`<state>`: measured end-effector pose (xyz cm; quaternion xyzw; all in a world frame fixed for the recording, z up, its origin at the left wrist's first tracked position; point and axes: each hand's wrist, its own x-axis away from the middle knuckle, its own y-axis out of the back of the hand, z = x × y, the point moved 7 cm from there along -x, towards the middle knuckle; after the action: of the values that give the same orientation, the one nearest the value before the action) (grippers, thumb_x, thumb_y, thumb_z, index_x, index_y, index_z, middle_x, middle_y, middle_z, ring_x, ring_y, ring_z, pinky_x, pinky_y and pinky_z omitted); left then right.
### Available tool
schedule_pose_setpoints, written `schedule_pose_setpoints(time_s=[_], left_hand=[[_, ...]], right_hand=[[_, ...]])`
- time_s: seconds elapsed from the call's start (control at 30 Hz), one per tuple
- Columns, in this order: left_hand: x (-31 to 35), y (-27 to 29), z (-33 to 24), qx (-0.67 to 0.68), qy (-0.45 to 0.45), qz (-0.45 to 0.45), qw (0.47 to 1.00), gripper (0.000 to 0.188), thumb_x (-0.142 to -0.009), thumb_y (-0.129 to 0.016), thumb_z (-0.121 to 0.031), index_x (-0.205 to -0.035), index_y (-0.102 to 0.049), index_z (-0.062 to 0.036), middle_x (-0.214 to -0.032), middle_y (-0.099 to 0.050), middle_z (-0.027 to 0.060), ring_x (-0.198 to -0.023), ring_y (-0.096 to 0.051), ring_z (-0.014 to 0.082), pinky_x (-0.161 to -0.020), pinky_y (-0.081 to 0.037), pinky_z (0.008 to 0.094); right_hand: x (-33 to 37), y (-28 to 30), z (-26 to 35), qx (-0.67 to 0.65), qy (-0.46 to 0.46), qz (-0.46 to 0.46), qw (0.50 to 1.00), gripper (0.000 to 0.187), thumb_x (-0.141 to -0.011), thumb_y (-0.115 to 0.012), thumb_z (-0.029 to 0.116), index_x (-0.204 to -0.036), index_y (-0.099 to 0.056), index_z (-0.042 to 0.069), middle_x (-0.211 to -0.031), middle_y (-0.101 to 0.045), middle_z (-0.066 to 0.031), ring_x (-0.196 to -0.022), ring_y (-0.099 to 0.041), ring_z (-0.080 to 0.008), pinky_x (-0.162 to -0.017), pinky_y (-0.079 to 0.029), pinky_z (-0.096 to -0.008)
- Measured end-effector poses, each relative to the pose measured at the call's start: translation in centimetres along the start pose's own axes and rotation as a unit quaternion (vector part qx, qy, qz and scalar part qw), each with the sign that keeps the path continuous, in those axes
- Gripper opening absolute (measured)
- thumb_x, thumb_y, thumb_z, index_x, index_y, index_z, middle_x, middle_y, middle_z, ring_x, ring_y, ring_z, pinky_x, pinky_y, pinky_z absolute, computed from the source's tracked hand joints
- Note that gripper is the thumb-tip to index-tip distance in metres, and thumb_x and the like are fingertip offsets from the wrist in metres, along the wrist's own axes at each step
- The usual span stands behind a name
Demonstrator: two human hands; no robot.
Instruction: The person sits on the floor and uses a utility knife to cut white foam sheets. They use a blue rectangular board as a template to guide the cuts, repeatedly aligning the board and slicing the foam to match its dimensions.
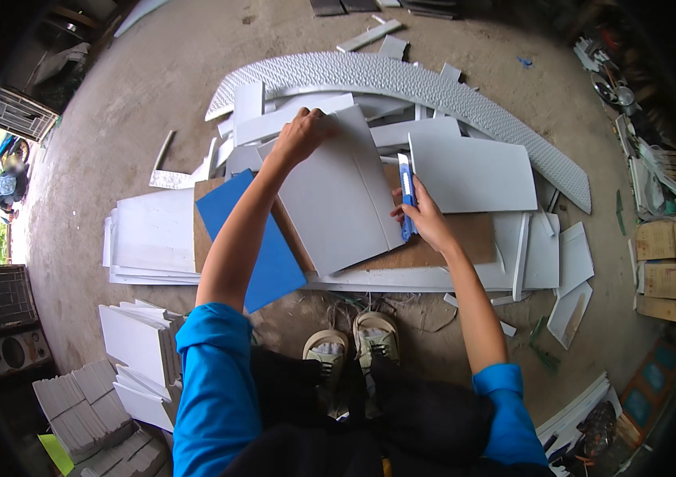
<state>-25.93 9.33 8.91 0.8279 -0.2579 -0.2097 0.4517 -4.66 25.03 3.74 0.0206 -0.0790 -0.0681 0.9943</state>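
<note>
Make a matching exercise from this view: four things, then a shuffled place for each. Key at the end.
Things
1. Utility knife
2. Blue sheet
3. Curved textured white panel
4. Left hand

Places
A. Along the far side of the pile of white pieces
B. At the upper edge of the white board with a line along it
C. In the right hand
D. Partly hidden behind the left forearm

Pairs: 1-C, 2-D, 3-A, 4-B
</note>
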Motion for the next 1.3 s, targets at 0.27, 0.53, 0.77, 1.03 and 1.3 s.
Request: schedule_pose_setpoints(time_s=[0.27,0.53,0.77,1.03,1.3], left_hand=[[4.4,10.4,-13.4,-0.008,-0.113,-0.052,0.992,0.023,-0.085,-0.049,-0.029,-0.099,-0.047,-0.011,-0.09,-0.06,0.0125,-0.082,-0.059,0.033,-0.068,-0.039,0.0541],[9.5,10.9,-19.4,-0.185,-0.099,-0.15,0.966,0.028,-0.081,-0.054,-0.03,-0.103,-0.048,-0.0129,-0.093,-0.057,0.0082,-0.092,-0.052,0.0293,-0.07,-0.037,0.0498],[10.6,8.5,-18.8,-0.208,-0.056,-0.109,0.97,0.035,-0.084,-0.048,-0.029,-0.114,-0.045,-0.0123,-0.096,-0.055,0.0068,-0.096,-0.05,0.0262,-0.071,-0.036,0.0523],[10.8,8.7,-19.8,-0.197,-0.055,-0.121,0.971,0.027,-0.086,-0.044,-0.03,-0.109,-0.047,-0.0153,-0.091,-0.057,0.004,-0.088,-0.056,0.0213,-0.069,-0.035,0.0546],[10.4,8.4,-19.2,-0.188,-0.035,-0.117,0.975,0.023,-0.085,-0.046,-0.028,-0.104,-0.05,-0.0142,-0.091,-0.058,0.0041,-0.088,-0.057,0.0216,-0.067,-0.034,0.0527]], right_hand=[[7.1,0.6,11.9,0.08,0.148,-0.08,0.982,0.039,-0.086,-0.043,0.001,-0.124,-0.033,0.002,-0.086,-0.056,-0.0115,-0.069,-0.061,-0.0179,-0.061,-0.051,-0.0287],[10.4,0.6,13.2,0.04,0.112,-0.121,0.986,0.028,-0.09,-0.043,0.016,-0.115,-0.037,0.004,-0.071,-0.054,-0.0081,-0.05,-0.057,-0.016,-0.042,-0.048,-0.0275],[12.4,1.0,14.0,0.19,0.124,-0.215,0.95,0.018,-0.09,-0.044,0.019,-0.094,-0.045,0.002,-0.061,-0.054,-0.0089,-0.05,-0.053,-0.0194,-0.046,-0.042,-0.0341],[11.6,-1.8,17.6,0.398,0.153,-0.285,0.859,0.026,-0.09,-0.042,0.026,-0.092,-0.041,0.0,-0.063,-0.058,-0.0207,-0.062,-0.059,-0.0374,-0.051,-0.046,-0.0451],[10.3,-3.9,17.4,0.426,0.116,-0.216,0.871,0.024,-0.085,-0.042,0.017,-0.096,-0.032,-0.002,-0.062,-0.056,-0.0262,-0.062,-0.057,-0.0423,-0.053,-0.046,-0.0478]])
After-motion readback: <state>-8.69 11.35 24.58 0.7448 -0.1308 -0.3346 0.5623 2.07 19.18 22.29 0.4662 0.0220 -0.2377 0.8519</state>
